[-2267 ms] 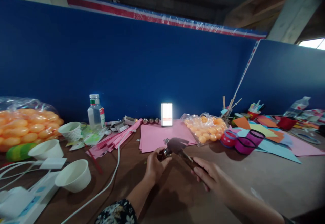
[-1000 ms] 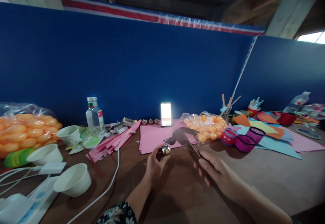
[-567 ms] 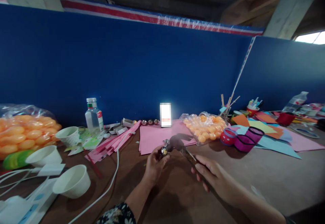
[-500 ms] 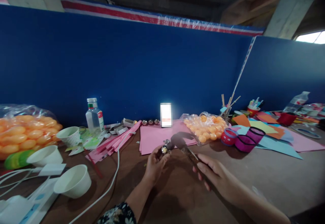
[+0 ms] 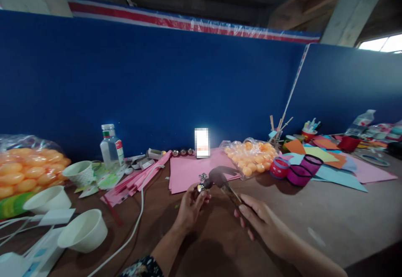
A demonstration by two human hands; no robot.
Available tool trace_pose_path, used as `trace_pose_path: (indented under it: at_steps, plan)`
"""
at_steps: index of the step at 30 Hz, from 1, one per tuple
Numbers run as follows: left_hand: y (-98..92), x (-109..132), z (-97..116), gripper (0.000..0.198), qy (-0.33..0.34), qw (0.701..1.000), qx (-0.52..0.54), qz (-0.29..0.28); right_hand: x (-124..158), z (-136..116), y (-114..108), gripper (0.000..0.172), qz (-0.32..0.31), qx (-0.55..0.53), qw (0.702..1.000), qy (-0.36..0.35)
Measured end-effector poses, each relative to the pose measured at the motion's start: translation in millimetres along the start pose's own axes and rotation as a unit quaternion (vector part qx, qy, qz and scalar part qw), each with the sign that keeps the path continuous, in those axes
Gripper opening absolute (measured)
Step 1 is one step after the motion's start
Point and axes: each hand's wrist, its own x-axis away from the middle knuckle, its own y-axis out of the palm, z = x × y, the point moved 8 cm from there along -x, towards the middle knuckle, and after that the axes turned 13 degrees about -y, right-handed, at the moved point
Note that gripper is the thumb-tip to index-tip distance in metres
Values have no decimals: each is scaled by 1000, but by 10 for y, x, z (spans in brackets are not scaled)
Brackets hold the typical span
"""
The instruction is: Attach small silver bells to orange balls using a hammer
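Note:
My left hand (image 5: 189,207) pinches a small shiny silver bell (image 5: 201,185) and holds it just above the brown table (image 5: 314,210). My right hand (image 5: 262,222) is wrapped round the handle of a hammer (image 5: 223,181). The hammer's dark head, blurred by motion, sits right beside the bell. A pink paper sheet (image 5: 188,170) lies just behind both hands.
Bags of orange balls (image 5: 253,160) (image 5: 25,172), white paper cups (image 5: 82,230), a clear bottle (image 5: 109,148), pink strips (image 5: 138,176) and a white cable (image 5: 138,214) lie to the left. Coloured paper (image 5: 333,172), red and purple rings (image 5: 298,172) spread right. A blue wall stands behind.
The hammer head has swung up and come down again beside the bell. My left hand has kept the bell in place. The view shifted slightly.

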Motion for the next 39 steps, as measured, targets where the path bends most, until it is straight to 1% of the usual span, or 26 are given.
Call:
trace_pose_path:
  at_steps: [3, 5, 6, 8, 10, 11, 14, 17, 20, 23, 29, 34, 39]
  plan:
    - [-18, -10, -20, 37, -4, 1000, 1, 4, -15, 27, -63, 34, -11, 29, 999, -8]
    - [-37, -28, -25, 34, 5, 1000, 6, 5, -53, 36, -172, 33, -4, 88, 996, -33]
    - [-57, -39, -29, 33, 7, 1000, 13, 11, -79, 36, -237, 32, 5, 129, 990, -57]
    - [-99, -57, -34, 34, 6, 999, 22, 30, -127, 44, -361, 31, 31, 218, 968, -118]
    - [-112, -66, -37, 38, -6, 999, 16, 41, -164, 145, -441, 35, 47, 288, 944, -152]
    - [-114, -66, -33, 40, -12, 999, 13, 47, -181, 238, -474, 36, 52, 318, 935, -149]
    - [-124, -52, -7, 43, -20, 997, 9, 71, -223, 543, -495, 36, 29, 393, 911, -124]
    - [-123, -43, 7, 43, -25, 996, 7, 83, -247, 736, -500, 36, 17, 447, 888, -103]
    - [-116, -47, 6, 44, -23, 996, -4, 81, -270, 783, -498, 37, 18, 482, 871, -95]
    - [-111, -56, 2, 43, -15, 997, -17, 73, -300, 781, -483, 38, 17, 502, 861, -85]
    - [-102, -53, 1, 41, -12, 997, -43, 70, -358, 794, -445, 35, 20, 513, 854, -88]
    - [-91, -45, 6, 40, -7, 996, -54, 64, -391, 789, -463, 29, 26, 513, 853, -93]
    - [-98, -47, 0, 42, -6, 996, -52, 66, -408, 815, -497, 29, 38, 537, 839, -81]
